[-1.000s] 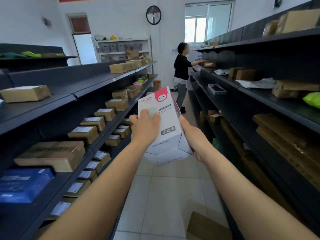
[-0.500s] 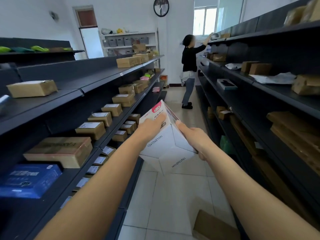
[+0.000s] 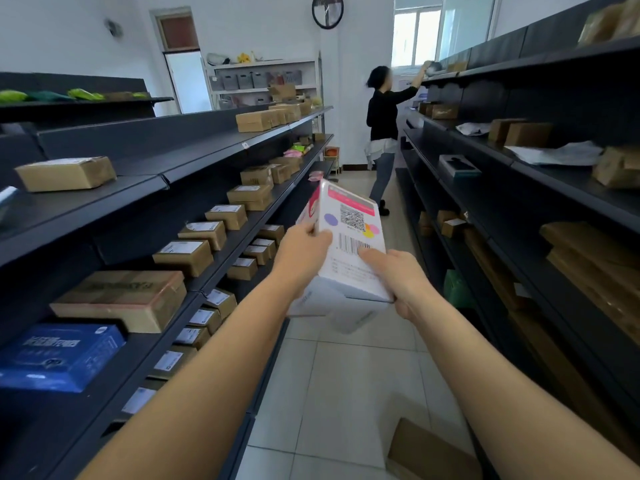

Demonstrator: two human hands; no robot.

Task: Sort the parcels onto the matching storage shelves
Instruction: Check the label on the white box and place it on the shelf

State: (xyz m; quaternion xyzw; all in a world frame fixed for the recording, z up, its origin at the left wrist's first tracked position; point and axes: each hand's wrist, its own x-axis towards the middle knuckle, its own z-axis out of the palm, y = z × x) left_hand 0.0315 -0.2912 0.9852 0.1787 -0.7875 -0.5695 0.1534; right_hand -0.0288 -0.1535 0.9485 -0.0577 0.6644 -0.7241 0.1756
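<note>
White parcel (image 3: 349, 244) at frame centre, held in mid-air over the aisle floor, between the two runs of shelving and touching neither. Turned over since a second ago: then the front face with the pink cartoon panel, half a second ago the plain underside with size print, now the face with barcode and QR code tilted up toward the camera. Probably a label check, to find which shelf matches; no placement started yet.

Left hand (image 3: 304, 252) wrapped around the box's left edge, fingers curled over the pink side, thumb on the white face beside the barcode. Right hand (image 3: 398, 275) gripping the lower right corner, thumb flat across the bottom of the barcode, fingers hidden beneath. Both closed firmly on the box, neither slack.

Left shelving (image 3: 207, 157) along the left of the frame, stocked with brown cartons and a blue box (image 3: 59, 355) at lower left. Right shelving (image 3: 485, 147) at right, more sparsely filled. Another person (image 3: 382, 133) upper centre-right, reaching to a high shelf.
</note>
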